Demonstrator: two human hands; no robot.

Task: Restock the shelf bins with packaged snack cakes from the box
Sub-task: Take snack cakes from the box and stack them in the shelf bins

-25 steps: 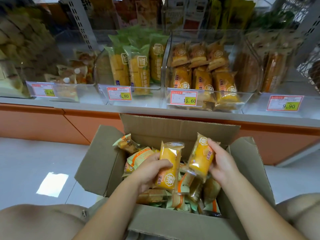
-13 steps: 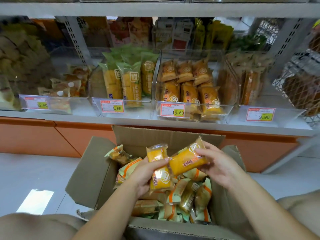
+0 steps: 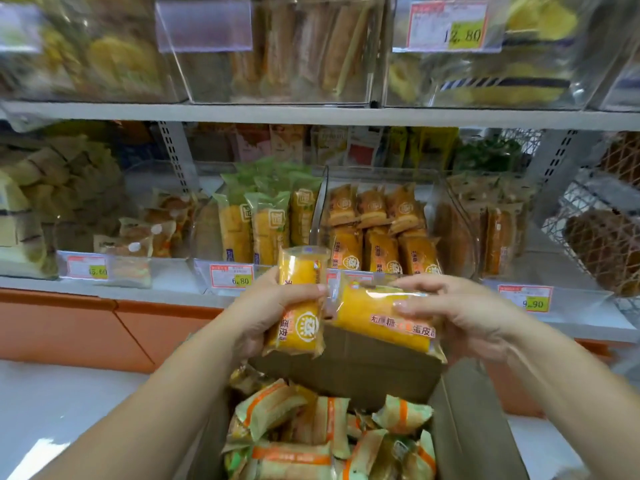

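Left hand (image 3: 265, 315) gripping upright cake (image 3: 304, 332), right hand (image 3: 462, 315) sideways cake (image 3: 375, 318), seemingly touching

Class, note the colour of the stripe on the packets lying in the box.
Orange, on the packets in the box; head view shows it best.

- Bright, even indoor light; shadows are faint.
- Glare streaks the clear upper bins (image 3: 277, 46), and a pale patch shines on the floor (image 3: 52, 403).
- Upper bins look blurred; shelf uprights (image 3: 562, 168) splay with wide-angle distortion.
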